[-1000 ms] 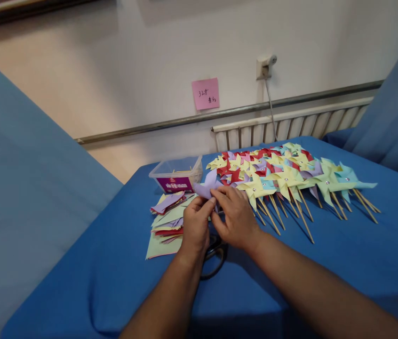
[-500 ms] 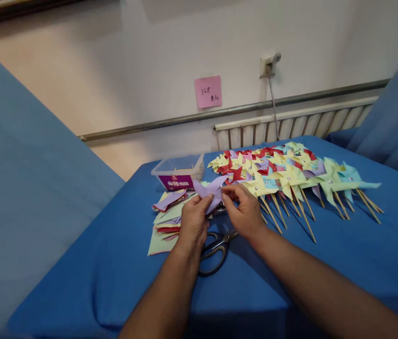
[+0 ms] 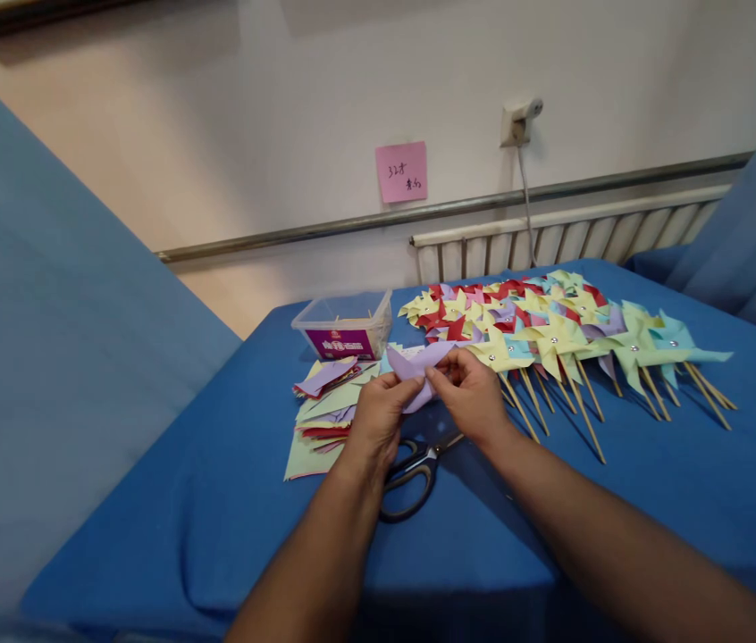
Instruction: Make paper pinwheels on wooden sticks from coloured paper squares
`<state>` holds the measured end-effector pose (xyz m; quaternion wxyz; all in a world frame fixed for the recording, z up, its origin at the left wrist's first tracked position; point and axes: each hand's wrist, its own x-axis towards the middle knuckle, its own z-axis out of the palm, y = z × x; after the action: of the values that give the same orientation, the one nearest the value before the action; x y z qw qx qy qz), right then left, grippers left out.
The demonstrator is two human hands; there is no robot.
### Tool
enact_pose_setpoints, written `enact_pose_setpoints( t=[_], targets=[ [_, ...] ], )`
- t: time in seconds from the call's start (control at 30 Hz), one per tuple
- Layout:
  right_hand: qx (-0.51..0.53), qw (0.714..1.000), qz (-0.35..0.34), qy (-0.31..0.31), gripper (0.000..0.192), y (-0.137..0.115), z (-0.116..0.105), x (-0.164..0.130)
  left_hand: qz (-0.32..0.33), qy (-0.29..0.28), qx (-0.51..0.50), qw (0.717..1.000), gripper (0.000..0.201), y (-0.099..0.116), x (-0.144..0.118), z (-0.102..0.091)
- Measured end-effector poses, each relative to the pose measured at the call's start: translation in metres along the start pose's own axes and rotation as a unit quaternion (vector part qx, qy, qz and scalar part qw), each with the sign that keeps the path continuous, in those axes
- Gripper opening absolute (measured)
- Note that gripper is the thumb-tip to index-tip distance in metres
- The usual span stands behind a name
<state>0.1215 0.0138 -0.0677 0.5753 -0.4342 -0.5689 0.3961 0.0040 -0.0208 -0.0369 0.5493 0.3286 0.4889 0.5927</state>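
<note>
A purple paper pinwheel (image 3: pixel 415 362) is held up between both hands over the blue-covered table. My left hand (image 3: pixel 380 413) pinches its lower left side, thumb on top. My right hand (image 3: pixel 470 393) grips its right side, thumb and fingers pressed at the paper near the centre. Any small part under the fingertips is hidden. Below the hands lie scissors (image 3: pixel 411 482) with dark handles, their blades pointing right and partly under my right hand. Left of my left hand are stacked coloured paper sheets (image 3: pixel 315 455).
A clear plastic box (image 3: pixel 344 341) with a purple label stands behind the paper. Many finished pinwheels (image 3: pixel 556 341) on wooden sticks lie at the right. The blue tablecloth (image 3: pixel 231 500) covers the table. Behind are a radiator (image 3: pixel 572 234), a plugged socket (image 3: pixel 516 125) and a pink note (image 3: pixel 402 172).
My right thumb has moved in toward the pinwheel's centre, close to the left thumb. The purple paper is more folded and slightly further right in view.
</note>
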Motion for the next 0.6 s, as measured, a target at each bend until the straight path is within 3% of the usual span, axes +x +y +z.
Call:
enact_pose_setpoints(
  t=[0.13,0.27,0.4,0.47,0.5,0.57,0.6],
  targets=[
    [0.037,0.999,0.001,0.028,0.024,-0.004,-0.001,-0.008,0.018,0.039,-0.034,0.998,0.025,0.008,0.002,-0.004],
    [0.035,0.997,-0.063,0.038,0.020,-0.025,0.001,-0.012,0.100,0.160,-0.148,0.971,0.019,0.024,0.010,-0.018],
    [-0.089,0.982,-0.164,-0.037,0.014,-0.049,0.022,0.031,0.159,0.238,-0.210,0.935,0.021,0.034,0.019,-0.038],
    [-0.234,0.949,-0.185,-0.105,0.018,-0.056,0.043,0.070,0.168,0.253,-0.228,0.925,0.020,0.036,0.020,-0.043],
    [-0.320,0.916,-0.185,-0.155,0.022,-0.058,0.056,0.091,0.167,0.256,-0.234,0.923,0.018,0.037,0.020,-0.045],
    [-0.495,0.811,-0.172,-0.259,0.033,-0.057,0.083,0.131,0.163,0.269,-0.251,0.915,0.017,0.040,0.018,-0.046],
    [-0.521,0.787,-0.164,-0.288,0.035,-0.055,0.097,0.147,0.164,0.277,-0.261,0.910,0.016,0.041,0.017,-0.046]
  ],
)
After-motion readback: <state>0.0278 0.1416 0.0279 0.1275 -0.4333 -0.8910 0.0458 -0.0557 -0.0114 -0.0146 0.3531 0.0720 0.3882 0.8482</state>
